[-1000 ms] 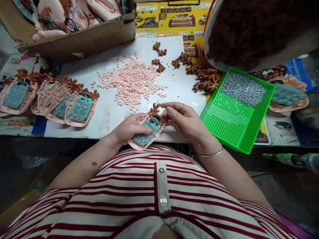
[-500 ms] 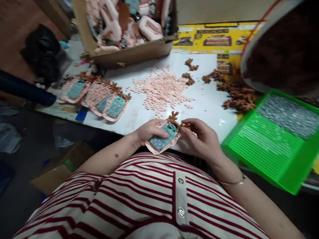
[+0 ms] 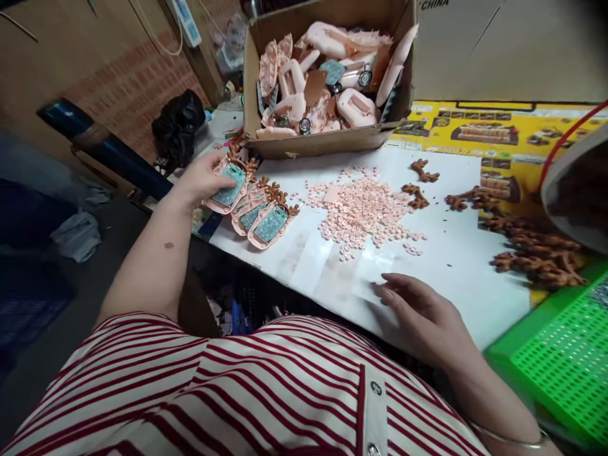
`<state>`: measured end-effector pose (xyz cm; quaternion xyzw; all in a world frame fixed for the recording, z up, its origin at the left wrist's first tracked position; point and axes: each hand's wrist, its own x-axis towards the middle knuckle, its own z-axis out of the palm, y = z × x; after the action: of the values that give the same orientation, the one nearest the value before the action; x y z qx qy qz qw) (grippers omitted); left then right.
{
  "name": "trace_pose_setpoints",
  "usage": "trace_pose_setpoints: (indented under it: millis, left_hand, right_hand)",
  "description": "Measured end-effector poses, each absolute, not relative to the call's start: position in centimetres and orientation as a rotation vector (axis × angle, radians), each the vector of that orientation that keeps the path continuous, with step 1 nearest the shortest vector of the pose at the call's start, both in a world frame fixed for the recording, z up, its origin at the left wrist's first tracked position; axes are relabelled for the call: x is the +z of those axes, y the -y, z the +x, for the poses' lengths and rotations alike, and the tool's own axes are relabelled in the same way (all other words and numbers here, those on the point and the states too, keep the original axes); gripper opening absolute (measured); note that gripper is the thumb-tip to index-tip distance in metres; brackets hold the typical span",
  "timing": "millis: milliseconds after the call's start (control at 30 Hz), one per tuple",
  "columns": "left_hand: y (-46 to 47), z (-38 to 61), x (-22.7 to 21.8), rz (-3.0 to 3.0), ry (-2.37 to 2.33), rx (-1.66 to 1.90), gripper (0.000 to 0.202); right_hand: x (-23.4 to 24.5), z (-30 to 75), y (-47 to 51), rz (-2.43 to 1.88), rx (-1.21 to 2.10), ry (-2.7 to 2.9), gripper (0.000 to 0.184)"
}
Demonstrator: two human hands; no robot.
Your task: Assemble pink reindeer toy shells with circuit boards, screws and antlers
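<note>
We look down on a worktop (image 3: 456, 259) covered with a white sheet, which gives way to a yellow printed sheet (image 3: 503, 126) at its far right. Behind it are a wall with a brick pattern (image 3: 118, 82), a black bag (image 3: 178, 123) and a blue roll (image 3: 104, 149) lying aslant off the left edge. One cardboard box (image 3: 327, 142) stands at the back, full of pink parts that are too jumbled for us to count. Our left hand (image 3: 204, 177) reaches to the far left of the worktop, its grip clamped on one pink shell (image 3: 229, 190) with a green board in it. This shell lies at the left end of a row (image 3: 263, 218) of like shells that overlap. We make out at least three there, each with brown antlers on top. Our right hand (image 3: 422, 316) lies flat near the front edge, its grip slack and apart, with nothing in it. Between the hands lies one spread heap of small pink buttons (image 3: 363, 212), far too many to count. Two loose antlers (image 3: 424, 170) lie just right of that heap, and a larger pile of antlers (image 3: 539, 256) sits farther right. One green tray (image 3: 560, 354) juts in at the lower right corner, and one basin (image 3: 570, 171) with a red rim hangs over the right edge.
</note>
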<state>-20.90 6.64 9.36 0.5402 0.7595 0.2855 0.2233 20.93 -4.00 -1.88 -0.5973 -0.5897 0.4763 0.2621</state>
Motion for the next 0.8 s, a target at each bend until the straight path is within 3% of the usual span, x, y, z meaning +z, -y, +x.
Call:
trace_pose_setpoints:
  millis: [133, 200, 433, 633, 800]
  left_hand:
    - [-7.6, -21.8, 10.0, 1.844, -2.356, 0.184, 0.058]
    - [-8.4, -21.7, 10.8, 1.988, -2.389, 0.067, 0.064]
    - [-18.3, -16.5, 12.0, 2.134, -2.249, 0.372, 0.064]
    - [-27.3, -12.6, 11.3, 2.118, -2.176, 0.302, 0.066]
    - [-28.5, -13.6, 11.9, 2.286, -2.189, 0.217, 0.043]
  right_hand:
    - [-2.0, 21.1, 3.8, -1.619, 1.248, 1.690, 0.048]
    - [-2.3, 21.2, 3.7, -1.616, 1.240, 1.716, 0.046]
    - [-4.1, 21.4, 3.2, -1.586, 1.207, 1.705, 0.041]
    - [-4.1, 21.0, 3.0, -1.545, 1.111, 1.653, 0.040]
    - [-4.0, 21.0, 2.6, -1.514, 1.117, 1.596, 0.039]
